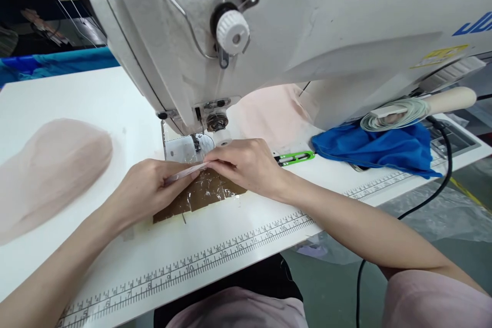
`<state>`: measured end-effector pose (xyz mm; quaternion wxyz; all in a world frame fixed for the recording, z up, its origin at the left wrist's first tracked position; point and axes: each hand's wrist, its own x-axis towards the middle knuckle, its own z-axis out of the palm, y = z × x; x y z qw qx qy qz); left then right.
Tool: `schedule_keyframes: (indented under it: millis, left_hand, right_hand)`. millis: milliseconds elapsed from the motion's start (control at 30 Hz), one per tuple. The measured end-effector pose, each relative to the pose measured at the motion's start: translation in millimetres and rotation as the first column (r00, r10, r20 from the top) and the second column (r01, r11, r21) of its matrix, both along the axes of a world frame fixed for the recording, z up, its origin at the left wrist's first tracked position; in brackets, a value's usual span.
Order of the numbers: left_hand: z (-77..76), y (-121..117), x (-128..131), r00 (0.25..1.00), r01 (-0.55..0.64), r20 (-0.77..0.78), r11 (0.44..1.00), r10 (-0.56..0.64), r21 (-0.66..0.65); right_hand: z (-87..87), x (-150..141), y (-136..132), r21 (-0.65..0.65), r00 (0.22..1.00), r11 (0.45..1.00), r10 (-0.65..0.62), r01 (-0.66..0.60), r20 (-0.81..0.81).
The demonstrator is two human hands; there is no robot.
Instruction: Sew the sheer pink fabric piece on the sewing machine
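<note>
Between both hands, just in front of the presser foot (197,144), a narrow strip of pale fabric (185,172) is pinched. My left hand (148,184) closes on its left end, thumb and fingers together. At the other end my right hand (246,166) grips it between thumb and forefinger. Below them lies a brown taped patch (196,196) with shiny clear tape on it. The sewing machine's head (184,51) rises directly behind the hands, and its needle is hard to make out.
Sheer pink fabric (57,169) lies at left, with another pink piece (269,113) behind the right hand. Green thread snips (295,158) and a blue cloth (376,148) sit to the right. A printed ruler (215,261) follows the table's front edge; a black cable (426,205) hangs beyond.
</note>
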<state>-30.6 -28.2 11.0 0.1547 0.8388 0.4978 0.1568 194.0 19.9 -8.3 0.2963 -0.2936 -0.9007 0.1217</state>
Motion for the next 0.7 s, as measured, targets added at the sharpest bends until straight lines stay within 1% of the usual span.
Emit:
schedule_keyframes:
  millis: [33,100,133,200,233,267,300,333,400,467,567,700]
  left_hand:
    - [-0.1,-1.6,-0.3,0.999,0.026,-0.038,0.999,-0.024,0.047]
    - [-1.3,-7.1,1.3,0.986,0.091,-0.158,0.976,-0.06,0.196]
    - [-2.2,-10.8,3.1,0.972,0.131,-0.226,0.95,-0.067,0.284]
    - [-4.4,-18.8,7.9,0.937,0.208,-0.346,0.87,-0.047,0.447]
    - [-5.3,-22.5,10.4,0.923,0.233,-0.384,0.83,-0.025,0.506]
    - [-6.2,-25.8,12.5,0.911,0.248,-0.411,0.803,-0.004,0.543]
    - [-6.9,-28.5,14.0,0.904,0.255,-0.426,0.787,0.011,0.561]
    - [-7.6,-30.4,15.0,0.902,0.257,-0.432,0.786,0.015,0.563]
    - [-9.1,-32.7,15.1,0.91,0.251,-0.414,0.804,-0.007,0.539]
    - [-10.8,-33.3,13.8,0.927,0.24,-0.374,0.827,-0.039,0.508]
    - [-13.2,-32.9,11.4,0.942,0.216,-0.33,0.852,-0.054,0.478]
    - [-15.6,-30.6,8.8,0.942,0.213,-0.33,0.861,-0.056,0.462]
  right_hand:
    - [0.9,0.6,-0.8,0.007,1.0,1.0,0.017,-0.017,0.022]
    - [3.3,1.7,-3.4,0.043,0.995,0.997,0.057,-0.06,0.078]
    - [4.5,2.2,-5.0,0.082,0.991,0.993,0.074,-0.084,0.112]
    - [6.4,2.8,-8.5,0.195,0.981,0.974,0.083,-0.117,0.173]
    - [6.7,2.9,-10.2,0.256,0.978,0.958,0.081,-0.129,0.192]
    - [6.5,2.9,-11.6,0.308,0.976,0.941,0.079,-0.14,0.202]
    - [5.9,2.7,-12.8,0.346,0.975,0.926,0.08,-0.149,0.207]
    - [4.8,2.5,-13.7,0.37,0.974,0.915,0.083,-0.158,0.211]
    - [2.3,2.2,-14.6,0.39,0.971,0.904,0.089,-0.173,0.223]
    - [0.2,2.1,-14.8,0.388,0.968,0.905,0.089,-0.177,0.233]
    - [-1.1,2.3,-14.6,0.377,0.967,0.909,0.093,-0.179,0.235]
    - [-1.2,1.5,-12.8,0.386,0.972,0.906,0.093,-0.173,0.217]
